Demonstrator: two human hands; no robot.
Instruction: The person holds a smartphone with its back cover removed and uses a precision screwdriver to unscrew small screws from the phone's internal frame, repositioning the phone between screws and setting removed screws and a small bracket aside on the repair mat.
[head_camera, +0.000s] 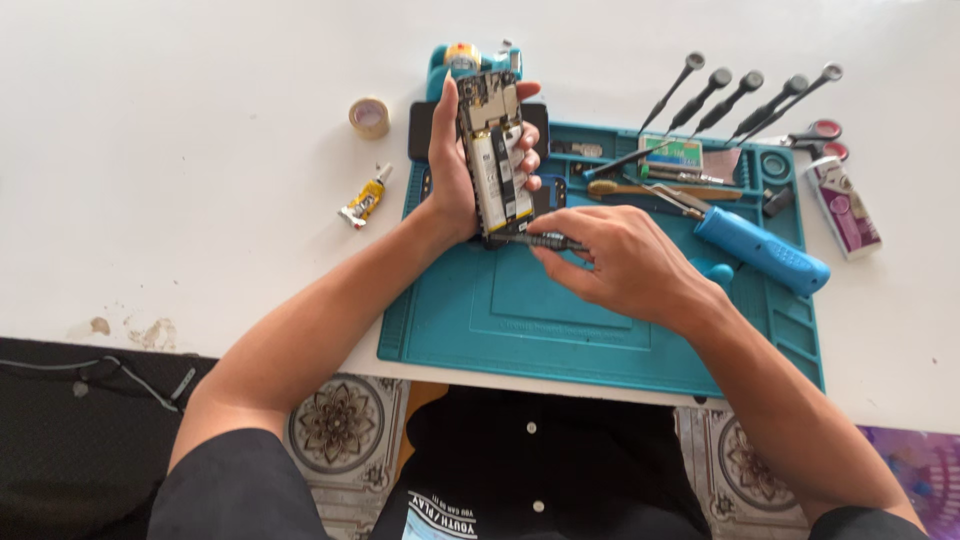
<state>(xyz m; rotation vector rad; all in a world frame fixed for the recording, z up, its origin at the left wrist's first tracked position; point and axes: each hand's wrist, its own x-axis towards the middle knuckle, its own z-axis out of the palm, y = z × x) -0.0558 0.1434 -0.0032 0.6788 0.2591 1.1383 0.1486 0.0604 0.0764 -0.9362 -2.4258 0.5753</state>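
My left hand (455, 170) holds an opened smartphone (492, 150) upright over the teal work mat (520, 330), its bare circuit board and battery facing me. My right hand (625, 262) pinches a thin dark screwdriver (540, 241) that lies level, with its tip at the phone's lower edge. The fingers of my left hand wrap round the phone's right side.
A blue-handled tool (762, 250) lies on the mat's right part. Several black-handled screwdrivers (735, 100) fan out at the back right. A tape roll (369, 117) and a small glue tube (364, 198) lie on the white table to the left. Scissors (822, 138) and a small packet (846, 208) sit at far right.
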